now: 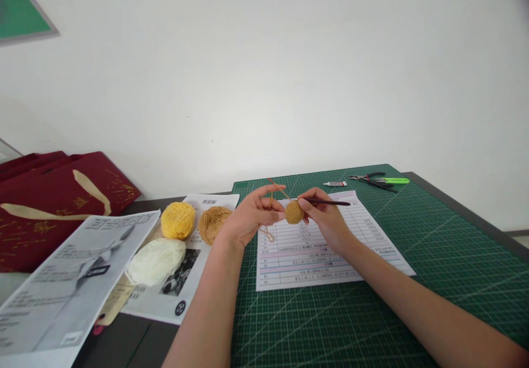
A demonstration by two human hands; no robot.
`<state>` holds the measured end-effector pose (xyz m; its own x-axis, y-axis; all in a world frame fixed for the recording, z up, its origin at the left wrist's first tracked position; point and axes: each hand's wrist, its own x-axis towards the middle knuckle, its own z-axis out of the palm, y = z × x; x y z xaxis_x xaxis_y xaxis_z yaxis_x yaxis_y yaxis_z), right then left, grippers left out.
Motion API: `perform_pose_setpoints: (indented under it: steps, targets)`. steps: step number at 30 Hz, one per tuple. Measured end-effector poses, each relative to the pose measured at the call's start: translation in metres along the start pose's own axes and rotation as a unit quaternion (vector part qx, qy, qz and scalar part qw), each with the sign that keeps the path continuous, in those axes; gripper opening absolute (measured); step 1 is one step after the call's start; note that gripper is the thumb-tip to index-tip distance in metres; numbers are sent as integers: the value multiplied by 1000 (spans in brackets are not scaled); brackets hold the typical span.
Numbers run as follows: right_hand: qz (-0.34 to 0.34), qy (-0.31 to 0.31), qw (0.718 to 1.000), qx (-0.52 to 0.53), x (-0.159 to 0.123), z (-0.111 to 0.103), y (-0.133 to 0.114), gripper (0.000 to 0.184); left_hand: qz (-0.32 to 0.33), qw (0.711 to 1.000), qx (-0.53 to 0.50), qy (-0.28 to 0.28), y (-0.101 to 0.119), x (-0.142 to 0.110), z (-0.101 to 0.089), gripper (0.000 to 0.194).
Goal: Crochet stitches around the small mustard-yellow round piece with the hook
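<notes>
Between my two hands is a small round crochet piece (294, 212) in brown yarn. My left hand (257, 212) pinches its left edge with thumb and a finger, while a strand of brown yarn (282, 191) runs up over the raised index finger. My right hand (324, 216) is closed around a dark-handled crochet hook (330, 201), its fingertips touching the piece's right edge. The hook's tip lies at the top of the piece, too small to make out clearly. A loose yarn tail (268, 234) dangles below my left hand.
Beneath my hands a printed chart (322, 274) lies on a green cutting mat (281, 324). Pliers (372, 180), a light-green tool (394, 180) and a small tube (335, 184) lie behind. Leftward are yellow (177, 220), white (156, 261) and brown yarn balls (214, 223), papers (78, 280) and red bags (53, 191).
</notes>
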<state>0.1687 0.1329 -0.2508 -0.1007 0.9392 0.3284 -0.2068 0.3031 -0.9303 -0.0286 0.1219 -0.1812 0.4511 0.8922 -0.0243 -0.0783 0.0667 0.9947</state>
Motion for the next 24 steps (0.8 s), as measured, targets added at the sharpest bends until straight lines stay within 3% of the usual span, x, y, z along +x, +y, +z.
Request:
perform_pose_setpoints:
  steps: [10, 24]
  targets:
    - [-52, 63, 995, -66, -18, 25, 3, 22, 5, 998, 0, -55, 14, -9, -8, 38]
    - [-36, 62, 995, -63, -15, 24, 8, 26, 4, 999, 0, -53, 10, -6, -12, 31]
